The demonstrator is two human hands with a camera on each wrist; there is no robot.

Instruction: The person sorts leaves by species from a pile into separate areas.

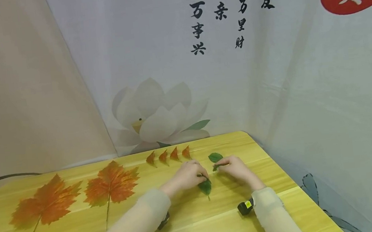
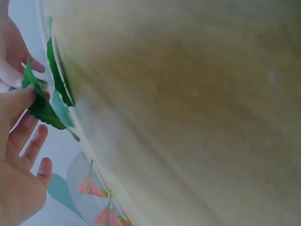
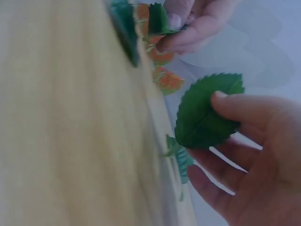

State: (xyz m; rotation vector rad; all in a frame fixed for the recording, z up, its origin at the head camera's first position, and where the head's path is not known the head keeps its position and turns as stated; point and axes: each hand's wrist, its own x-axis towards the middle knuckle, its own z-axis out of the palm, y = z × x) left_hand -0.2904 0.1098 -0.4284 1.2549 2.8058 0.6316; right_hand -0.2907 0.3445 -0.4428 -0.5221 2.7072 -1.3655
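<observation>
My left hand [image 1: 190, 174] pinches a green leaf [image 2: 46, 112] between thumb and forefinger, its other fingers spread below. Just under it, another green leaf [image 1: 205, 187] lies on the table with its stem toward me. To the right, my right hand [image 1: 236, 168] holds a serrated green leaf [image 3: 207, 113] with the thumb on its face and fingers behind. A further green leaf [image 1: 215, 157] rests on the table beyond the right fingertips. The two hands are a short way apart, each with its own leaf.
Several small folded orange leaves [image 1: 174, 154] form a row along the table's far edge. Two big orange maple leaves [image 1: 111, 182] with long stems lie to the left. Behind the yellow wood-grain table [image 1: 198, 228] hangs a printed cloth [image 1: 152, 59] with a lotus and writing.
</observation>
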